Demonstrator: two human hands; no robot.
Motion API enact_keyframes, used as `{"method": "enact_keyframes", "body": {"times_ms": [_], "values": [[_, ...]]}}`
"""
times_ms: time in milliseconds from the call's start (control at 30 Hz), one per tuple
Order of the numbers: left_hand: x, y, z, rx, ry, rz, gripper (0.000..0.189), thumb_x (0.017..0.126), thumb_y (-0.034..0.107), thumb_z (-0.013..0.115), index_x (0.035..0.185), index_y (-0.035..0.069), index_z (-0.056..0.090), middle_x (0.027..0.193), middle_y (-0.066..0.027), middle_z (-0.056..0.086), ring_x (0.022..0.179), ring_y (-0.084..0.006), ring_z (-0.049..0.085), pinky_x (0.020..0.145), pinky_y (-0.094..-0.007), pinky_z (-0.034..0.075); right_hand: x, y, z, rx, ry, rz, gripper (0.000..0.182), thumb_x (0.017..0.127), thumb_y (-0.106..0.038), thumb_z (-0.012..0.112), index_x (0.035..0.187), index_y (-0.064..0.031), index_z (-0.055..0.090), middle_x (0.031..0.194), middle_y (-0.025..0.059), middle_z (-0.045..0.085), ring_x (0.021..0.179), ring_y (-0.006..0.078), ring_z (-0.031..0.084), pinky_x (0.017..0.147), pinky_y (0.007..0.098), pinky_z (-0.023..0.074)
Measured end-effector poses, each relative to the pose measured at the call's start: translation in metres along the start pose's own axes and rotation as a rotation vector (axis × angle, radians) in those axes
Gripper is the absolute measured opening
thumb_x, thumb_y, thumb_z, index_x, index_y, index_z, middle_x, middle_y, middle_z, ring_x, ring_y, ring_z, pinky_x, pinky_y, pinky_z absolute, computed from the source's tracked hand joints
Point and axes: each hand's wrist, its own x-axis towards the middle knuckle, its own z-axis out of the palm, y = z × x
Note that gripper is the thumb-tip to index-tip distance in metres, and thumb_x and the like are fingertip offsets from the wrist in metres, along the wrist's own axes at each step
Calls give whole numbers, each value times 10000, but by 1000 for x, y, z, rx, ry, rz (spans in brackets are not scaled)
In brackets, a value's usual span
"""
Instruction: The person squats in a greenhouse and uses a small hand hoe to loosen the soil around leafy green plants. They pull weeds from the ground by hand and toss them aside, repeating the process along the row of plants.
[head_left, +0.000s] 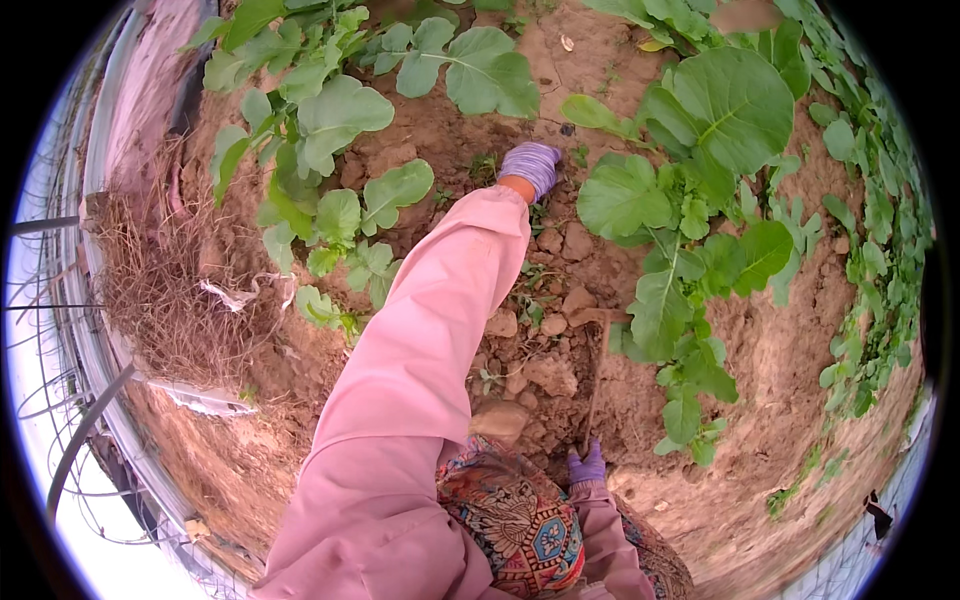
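Observation:
My left hand, in a purple knitted glove, reaches far forward to the soil between two rows of leafy plants. Its fingers are turned away from view, so I cannot see whether they grip anything. Small weeds grow just left of it. Close to my body, my right hand, gloved the same way, holds the end of the thin handle of a hand hoe. The soil-coloured hoe head lies forward among the clods, near the right row's leaves.
Broad-leaved plants stand on the left and right. Loose clods and a larger stone lie between them. Dry grass is heaped at the left beside metal rails. My patterned knee covering is below.

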Motion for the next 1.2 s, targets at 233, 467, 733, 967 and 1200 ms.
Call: {"method": "enact_keyframes", "body": {"times_ms": [233,467,733,967,1200], "values": [[-1,-35,10,-661,370,-337,266,705,218,564,910,52,599,889,-181,580,854,-324,548,763,-370,433,-2,2,-1,-11,35,-65,399,713,-181,615,1063,-64,465,780,111,585,688,204,563,625,304,444],[-11,-9,-8,-87,69,-60,328,715,219,572,1002,62,553,970,-168,561,882,-309,544,774,-375,432,1,13,1,25,0,-22,388,718,-170,604,1065,-59,469,768,98,575,674,180,543,625,287,437],[9,-27,11,-166,184,-174,286,724,241,555,943,58,582,921,-176,573,865,-329,541,759,-384,434,1,8,2,0,25,-40,399,695,-195,615,1054,-78,486,757,130,577,677,239,560,619,326,445],[-2,10,1,-317,241,95,388,704,179,579,1062,45,513,1010,-199,531,926,-344,511,812,-372,409,2,14,1,2,23,-28,430,687,-204,619,1069,-66,478,772,152,583,700,275,577,634,343,450],[17,16,28,-785,409,-212,279,715,137,564,972,29,567,806,-178,594,771,-289,573,708,-328,435,1,7,0,-13,-8,-34,439,684,-204,620,1072,-62,472,775,158,583,725,297,578,640,358,449]]}}
